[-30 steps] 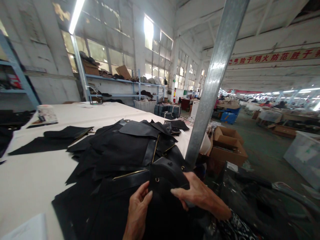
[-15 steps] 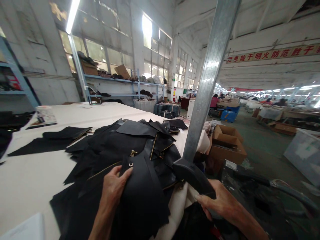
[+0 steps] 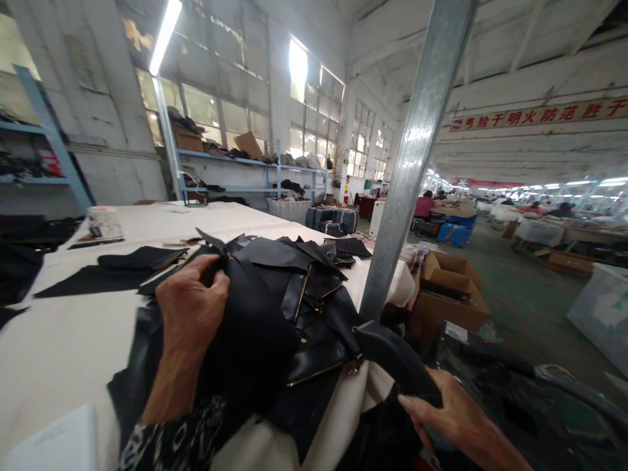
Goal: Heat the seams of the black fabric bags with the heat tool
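Observation:
A heap of black leather pieces with gold zips lies on a white table. My left hand is closed on a large black leather piece and lifts it up over the heap. My right hand is low at the table's right edge, fingers pinched on a narrow black leather strap that runs back to the heap.
A slanted metal post rises just right of the heap. More black cut pieces lie at the table's left. Cardboard boxes stand on the floor to the right. Shelving lines the back wall. People work at distant tables.
My left hand has raised the black piece up and to the left. My right hand has slid slightly right along the strap. The view has shifted a little.

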The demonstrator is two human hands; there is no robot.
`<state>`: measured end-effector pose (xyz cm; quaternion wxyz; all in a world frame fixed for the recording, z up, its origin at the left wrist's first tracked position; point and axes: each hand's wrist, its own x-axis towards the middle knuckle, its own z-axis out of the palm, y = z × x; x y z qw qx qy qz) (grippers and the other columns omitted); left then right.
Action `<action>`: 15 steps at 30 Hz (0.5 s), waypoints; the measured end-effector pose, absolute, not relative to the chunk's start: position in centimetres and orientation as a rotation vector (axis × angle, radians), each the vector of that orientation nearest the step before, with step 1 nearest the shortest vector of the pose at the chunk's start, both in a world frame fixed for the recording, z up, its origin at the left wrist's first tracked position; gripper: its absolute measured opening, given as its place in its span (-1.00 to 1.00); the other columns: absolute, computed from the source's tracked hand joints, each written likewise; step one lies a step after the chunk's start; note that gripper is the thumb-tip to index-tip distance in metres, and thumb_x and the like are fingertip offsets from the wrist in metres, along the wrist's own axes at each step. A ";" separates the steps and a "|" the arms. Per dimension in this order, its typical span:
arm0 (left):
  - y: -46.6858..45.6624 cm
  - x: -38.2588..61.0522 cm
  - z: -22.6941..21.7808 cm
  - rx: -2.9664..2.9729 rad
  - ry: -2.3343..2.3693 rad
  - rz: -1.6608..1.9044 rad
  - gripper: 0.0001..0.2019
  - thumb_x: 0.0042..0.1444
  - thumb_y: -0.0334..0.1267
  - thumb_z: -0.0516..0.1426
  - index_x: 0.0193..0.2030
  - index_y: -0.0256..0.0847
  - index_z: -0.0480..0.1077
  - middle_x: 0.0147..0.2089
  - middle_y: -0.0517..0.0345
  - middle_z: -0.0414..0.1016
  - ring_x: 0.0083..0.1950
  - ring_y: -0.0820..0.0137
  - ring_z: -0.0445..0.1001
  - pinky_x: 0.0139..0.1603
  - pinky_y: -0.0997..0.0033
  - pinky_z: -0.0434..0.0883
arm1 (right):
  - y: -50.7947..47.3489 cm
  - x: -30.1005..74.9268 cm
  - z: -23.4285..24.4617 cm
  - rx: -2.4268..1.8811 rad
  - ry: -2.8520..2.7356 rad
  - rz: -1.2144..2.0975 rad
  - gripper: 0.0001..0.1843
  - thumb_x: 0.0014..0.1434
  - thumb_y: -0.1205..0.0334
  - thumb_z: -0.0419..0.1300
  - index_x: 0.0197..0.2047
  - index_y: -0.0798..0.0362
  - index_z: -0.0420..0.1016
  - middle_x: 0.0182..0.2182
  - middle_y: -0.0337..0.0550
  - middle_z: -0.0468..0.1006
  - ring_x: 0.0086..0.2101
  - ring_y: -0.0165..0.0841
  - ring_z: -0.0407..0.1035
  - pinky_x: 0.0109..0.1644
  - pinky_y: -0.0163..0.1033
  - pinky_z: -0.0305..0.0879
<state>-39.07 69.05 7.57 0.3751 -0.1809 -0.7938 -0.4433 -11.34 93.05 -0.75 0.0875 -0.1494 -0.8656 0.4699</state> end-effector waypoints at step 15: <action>74.8 -32.8 -7.6 -1.524 -2.553 -0.534 -0.63 0.20 -0.46 -0.11 0.06 -0.17 0.34 -0.10 0.02 0.39 -0.11 0.26 0.44 -0.13 0.28 0.37 | 90.4 -8.6 -0.9 -0.660 -2.624 1.182 -0.55 0.09 -0.04 0.17 -0.10 0.15 0.47 -0.28 -0.10 0.54 -0.19 -0.16 0.41 -0.11 -0.22 0.33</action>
